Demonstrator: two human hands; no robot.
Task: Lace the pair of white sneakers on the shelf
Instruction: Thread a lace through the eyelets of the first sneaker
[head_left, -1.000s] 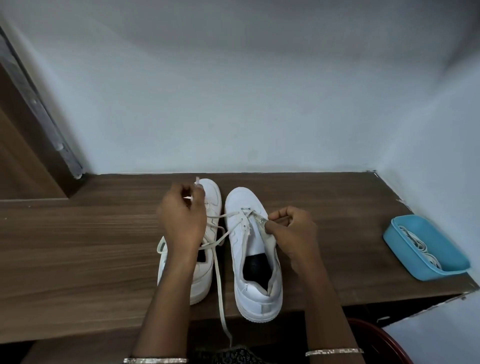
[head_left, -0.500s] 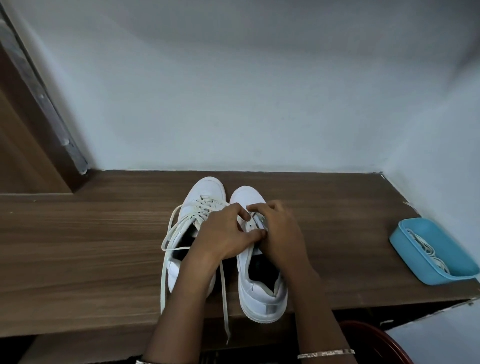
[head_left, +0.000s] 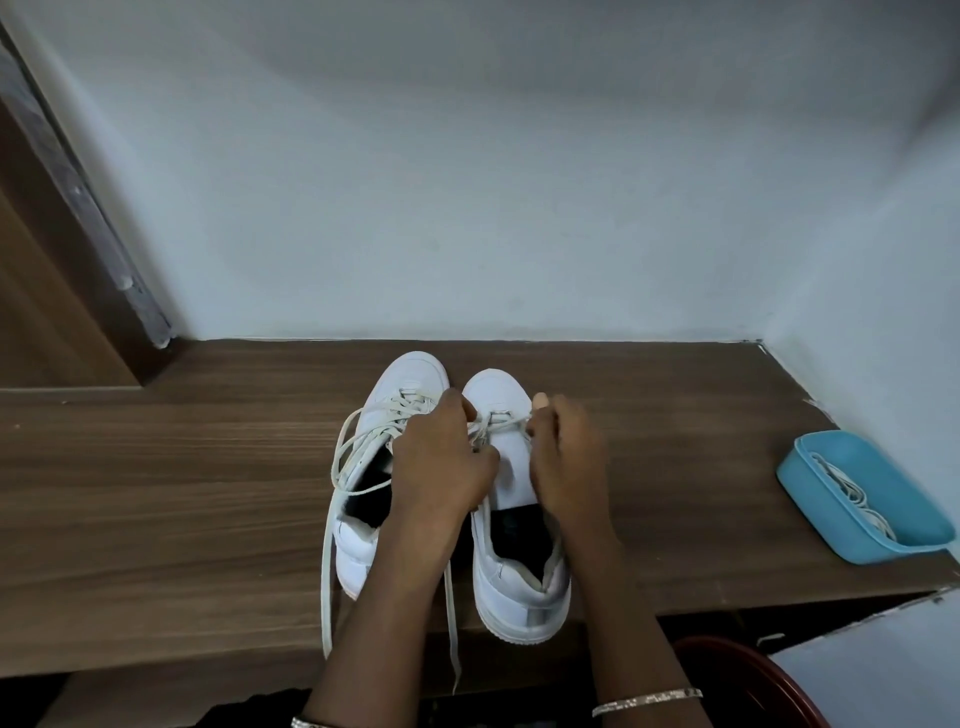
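Left hand (head_left: 441, 462) and right hand (head_left: 566, 462) each pinch, grip closed, the flat white lace (head_left: 488, 427) at the right white sneaker's (head_left: 522, 592) far eyelets, seemingly evening its ends.

We see the sneakers (head_left: 511, 587) in plain white all over, their insides black. The laces (head_left: 402, 410) threaded through them are a duller cream beside that white. The shelf (head_left: 182, 493) under them is dark brown, with a streaked wood grain running from side to side. The tray (head_left: 815, 514) at the right is bright sky blue, and the bundle of laces (head_left: 852, 493) in it is white. The wall (head_left: 467, 182) behind is a pale, bluish white without pattern. The bangle (head_left: 647, 700) on our right wrist is silver, and the basin (head_left: 769, 675) below the shelf is dark red.
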